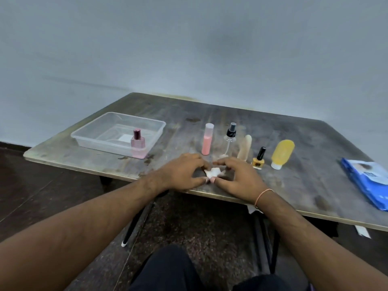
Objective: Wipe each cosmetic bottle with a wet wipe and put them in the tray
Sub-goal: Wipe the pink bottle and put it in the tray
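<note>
A small crumpled white wet wipe lies near the table's front edge, pinched between my left hand and my right hand. A clear plastic tray stands at the left with a pink perfume bottle upright in its near right corner. Behind my hands stands a row: a tall pink tube bottle, a clear spray bottle with a black cap, a beige tube, a small yellow nail polish bottle and a yellow squeeze bottle leaning cap-down.
A blue wet wipe pack lies at the table's right edge. The dark wooden table stands against a pale wall. Black chair legs and my dark-clad knees show below the front edge.
</note>
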`<action>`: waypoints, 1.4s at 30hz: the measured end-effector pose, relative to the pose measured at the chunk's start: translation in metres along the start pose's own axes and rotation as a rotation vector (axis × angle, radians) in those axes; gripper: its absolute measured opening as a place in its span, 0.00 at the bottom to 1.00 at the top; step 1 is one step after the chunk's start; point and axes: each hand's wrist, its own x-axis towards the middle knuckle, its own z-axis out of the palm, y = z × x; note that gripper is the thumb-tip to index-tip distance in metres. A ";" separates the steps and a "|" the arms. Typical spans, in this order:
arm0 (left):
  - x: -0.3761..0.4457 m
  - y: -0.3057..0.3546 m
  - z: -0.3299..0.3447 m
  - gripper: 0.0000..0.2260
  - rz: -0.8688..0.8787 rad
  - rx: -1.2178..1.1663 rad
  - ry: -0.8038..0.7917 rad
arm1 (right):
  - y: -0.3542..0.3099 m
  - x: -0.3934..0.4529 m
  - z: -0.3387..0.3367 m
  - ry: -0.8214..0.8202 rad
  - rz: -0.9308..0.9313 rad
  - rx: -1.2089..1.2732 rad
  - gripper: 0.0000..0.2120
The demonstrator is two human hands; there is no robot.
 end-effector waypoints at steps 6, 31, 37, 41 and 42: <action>0.015 -0.007 0.010 0.07 -0.076 -0.184 0.121 | 0.019 0.015 0.002 -0.006 0.118 0.183 0.12; 0.035 -0.003 0.016 0.04 -0.325 -0.707 0.419 | 0.021 0.037 0.019 0.134 0.231 0.808 0.21; 0.055 -0.021 0.015 0.12 -0.518 -0.699 0.637 | 0.024 0.037 0.022 0.185 0.215 0.830 0.19; 0.064 -0.037 0.009 0.22 -0.429 -0.659 0.396 | 0.025 0.036 0.021 0.199 0.209 0.836 0.18; 0.064 -0.041 0.007 0.23 -0.393 -0.691 0.356 | 0.026 0.035 0.021 0.201 0.204 0.828 0.18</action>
